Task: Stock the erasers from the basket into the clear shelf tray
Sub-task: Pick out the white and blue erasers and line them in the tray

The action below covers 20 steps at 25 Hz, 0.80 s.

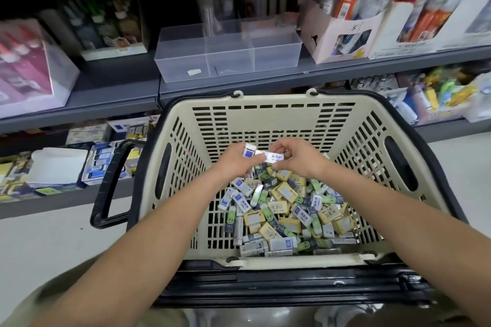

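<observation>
The shelf (111,90) carries the tray (183,61), twelve o'clock from the basket (265,99). Erasers (287,210) heap inside at six o'clock. Above, left hand (235,162) fingers pinch a first eraser (249,152); right hand (299,160) fingers pinch a second eraser (275,157) at its three o'clock.

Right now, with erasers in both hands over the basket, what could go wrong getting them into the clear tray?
The left hand and right hand hold small erasers only at the fingers; one could slip and fall back into the basket or onto the floor. The clear tray is split into compartments, so erasers might land in the wrong one. The pink box stands right beside the tray; a hasty reach could bump it.
</observation>
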{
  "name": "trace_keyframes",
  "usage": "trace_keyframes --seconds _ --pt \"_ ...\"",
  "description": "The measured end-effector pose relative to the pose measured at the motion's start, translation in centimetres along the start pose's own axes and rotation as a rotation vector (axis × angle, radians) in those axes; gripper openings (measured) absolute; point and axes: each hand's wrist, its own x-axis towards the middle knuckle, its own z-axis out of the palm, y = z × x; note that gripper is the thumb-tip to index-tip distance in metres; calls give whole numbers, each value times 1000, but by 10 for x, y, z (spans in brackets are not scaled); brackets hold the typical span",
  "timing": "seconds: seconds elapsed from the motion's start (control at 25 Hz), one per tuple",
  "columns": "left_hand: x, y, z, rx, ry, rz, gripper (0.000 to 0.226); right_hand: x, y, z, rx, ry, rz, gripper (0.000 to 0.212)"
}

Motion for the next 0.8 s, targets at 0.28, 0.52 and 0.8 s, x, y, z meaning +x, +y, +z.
trace_keyframes --seconds 0.28,0.52,0.8 --pt "-11 -30 2 -287 152 -120 12 16 -8 20 -22 -87 -9 26" --pt "-8 -28 -17 -525 144 -188 7 25 -11 32 50 -82 4 27" --pt "2 -15 -23 -871 97 -336 22 45 -2 32 112 -96 90 27"
